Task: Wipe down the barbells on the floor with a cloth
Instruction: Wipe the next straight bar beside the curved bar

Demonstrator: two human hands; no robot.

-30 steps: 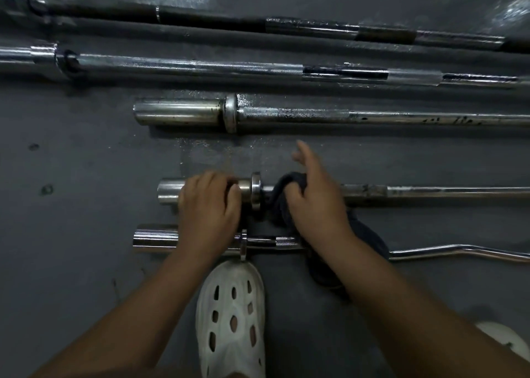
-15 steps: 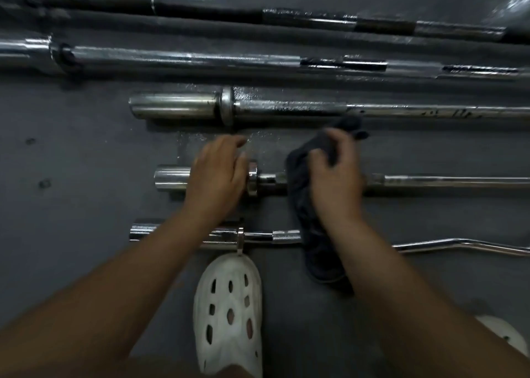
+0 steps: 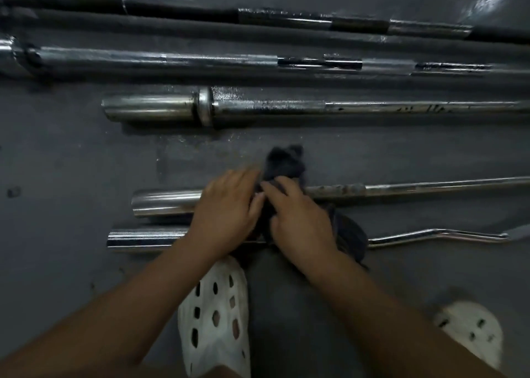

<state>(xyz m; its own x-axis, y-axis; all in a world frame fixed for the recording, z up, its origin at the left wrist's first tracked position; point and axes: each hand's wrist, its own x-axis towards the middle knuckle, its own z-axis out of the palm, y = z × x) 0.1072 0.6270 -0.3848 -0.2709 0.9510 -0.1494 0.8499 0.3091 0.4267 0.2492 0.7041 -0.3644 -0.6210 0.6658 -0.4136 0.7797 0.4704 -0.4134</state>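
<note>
From 9 o'clock, the chrome sleeve (image 3: pixel 166 202) of the thin barbell (image 3: pixel 430 187) lies on the floor (image 3: pixel 71 162), with the curl bar (image 3: pixel 143 237) just beside it toward 6 o'clock. The left hand (image 3: pixel 229 211) lies across the sleeve's inner end, fingers stretched toward 1 o'clock; blur hides whether it grips. Touching it at 3 o'clock, the right hand (image 3: pixel 301 223) grasps the dark cloth (image 3: pixel 284 159), bunched over the thin barbell's shaft. Three longer barbells (image 3: pixel 286 108) lie at 12 o'clock, a white shoe (image 3: pixel 215 314) at 6.
</note>
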